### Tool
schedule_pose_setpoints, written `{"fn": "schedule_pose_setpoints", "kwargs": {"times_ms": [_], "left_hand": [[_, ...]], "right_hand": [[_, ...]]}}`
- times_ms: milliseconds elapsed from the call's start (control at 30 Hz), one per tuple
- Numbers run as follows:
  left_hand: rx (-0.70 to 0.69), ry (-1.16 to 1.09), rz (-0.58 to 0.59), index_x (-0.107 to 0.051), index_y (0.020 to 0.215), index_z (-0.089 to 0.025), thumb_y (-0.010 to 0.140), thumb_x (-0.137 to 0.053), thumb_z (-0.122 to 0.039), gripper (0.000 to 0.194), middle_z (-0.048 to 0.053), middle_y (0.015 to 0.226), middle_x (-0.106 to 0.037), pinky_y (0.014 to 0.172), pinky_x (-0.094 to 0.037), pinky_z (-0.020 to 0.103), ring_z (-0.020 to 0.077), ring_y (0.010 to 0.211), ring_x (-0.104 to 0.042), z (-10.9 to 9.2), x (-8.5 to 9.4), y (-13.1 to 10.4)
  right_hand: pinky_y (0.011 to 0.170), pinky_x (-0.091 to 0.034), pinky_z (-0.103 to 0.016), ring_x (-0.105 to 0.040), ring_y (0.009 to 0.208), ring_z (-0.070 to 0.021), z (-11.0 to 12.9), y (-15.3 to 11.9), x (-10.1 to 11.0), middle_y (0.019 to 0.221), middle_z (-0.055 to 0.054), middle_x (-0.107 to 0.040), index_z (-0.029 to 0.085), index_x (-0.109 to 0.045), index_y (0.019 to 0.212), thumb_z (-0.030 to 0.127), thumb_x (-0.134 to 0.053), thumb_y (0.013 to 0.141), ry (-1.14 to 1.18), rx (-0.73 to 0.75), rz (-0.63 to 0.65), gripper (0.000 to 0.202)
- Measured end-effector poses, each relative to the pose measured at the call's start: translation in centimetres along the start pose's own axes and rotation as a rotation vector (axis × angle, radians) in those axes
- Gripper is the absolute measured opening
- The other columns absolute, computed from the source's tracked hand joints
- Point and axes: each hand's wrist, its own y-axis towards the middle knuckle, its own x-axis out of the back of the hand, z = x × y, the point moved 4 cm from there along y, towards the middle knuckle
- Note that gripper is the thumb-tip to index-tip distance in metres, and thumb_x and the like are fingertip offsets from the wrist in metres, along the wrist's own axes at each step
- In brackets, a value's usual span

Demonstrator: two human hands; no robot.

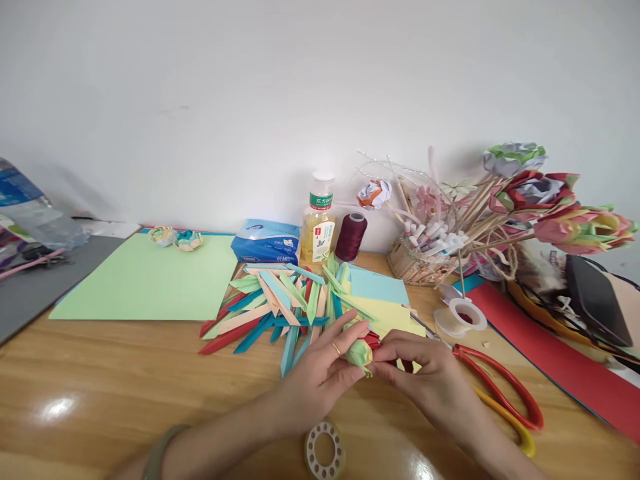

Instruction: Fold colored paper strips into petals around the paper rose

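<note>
My left hand (pixel 333 367) is closed around a small folded paper flower (pixel 359 353), pale green with a red part behind it. The thumb and fingers press it from the left. My right hand (pixel 420 360) pinches the flower's right edge between thumb and fingertips. What lies right between those fingertips is hidden. Just behind the hands is a heap of folded paper strips (pixel 273 310) in red, teal, green and peach. Scissors (pixel 505 387) with red and yellow handles lie beside and partly under my right forearm. Below the hands sits a roll of tape (pixel 324 450).
Green paper sheets (pixel 145 280) bear two paper flowers (pixel 175 238) at left. A tissue pack (pixel 266 241), drink bottle (pixel 319 220) and maroon thread spool (pixel 351 237) stand at the wall. At right are a basket (pixel 415 267) of paper flowers, a white spool (pixel 459 319) and red paper (pixel 560 360).
</note>
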Motion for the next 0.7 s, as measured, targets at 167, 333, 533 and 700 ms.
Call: {"fn": "schedule_pose_setpoints", "kwargs": {"times_ms": [167, 333, 533, 700], "left_hand": [[-0.005, 0.008, -0.01, -0.041, 0.137, -0.03, 0.088, -0.052, -0.034, 0.05, 0.007, 0.152, -0.029, 0.107, -0.037, 0.05, 0.0263, 0.141, -0.021, 0.0, 0.0, 0.0], [-0.007, -0.045, -0.071, -0.043, 0.135, -0.03, 0.087, -0.054, -0.033, 0.05, 0.007, 0.149, -0.034, 0.109, -0.034, 0.051, 0.0271, 0.14, -0.024, 0.5, 0.3, 0.1], [0.015, -0.056, -0.035, -0.04, 0.137, -0.029, 0.087, -0.053, -0.036, 0.051, 0.007, 0.151, -0.03, 0.108, -0.037, 0.048, 0.0259, 0.142, -0.02, 0.4, 0.2, 0.2], [0.058, -0.009, 0.009, -0.035, 0.139, -0.03, 0.089, -0.049, -0.031, 0.052, 0.005, 0.154, -0.024, 0.107, -0.036, 0.051, 0.0266, 0.143, -0.016, 0.4, 0.0, 0.1]], "right_hand": [[0.048, -0.042, -0.023, -0.056, 0.052, -0.0128, -0.2, -0.2, -0.3, 0.059, -0.001, -0.064, 0.019, -0.068, 0.062, 0.031, -0.065, 0.079, -0.05, 0.025, -0.04, 0.021], [0.053, -0.046, -0.024, -0.06, 0.058, -0.0144, 0.2, 0.1, -0.2, 0.065, -0.003, -0.066, 0.019, -0.07, 0.069, 0.035, -0.06, 0.084, -0.018, 0.06, 0.005, 0.024], [0.049, -0.043, -0.023, -0.056, 0.054, -0.0136, 0.1, -0.1, -0.3, 0.063, -0.002, -0.064, 0.019, -0.069, 0.068, 0.03, -0.06, 0.083, -0.07, 0.042, -0.02, 0.021], [0.049, -0.042, -0.023, -0.054, 0.054, -0.0129, -0.8, -0.1, -0.9, 0.061, -0.001, -0.061, 0.017, -0.064, 0.063, 0.031, -0.061, 0.082, -0.071, -0.025, -0.028, 0.024]]}}
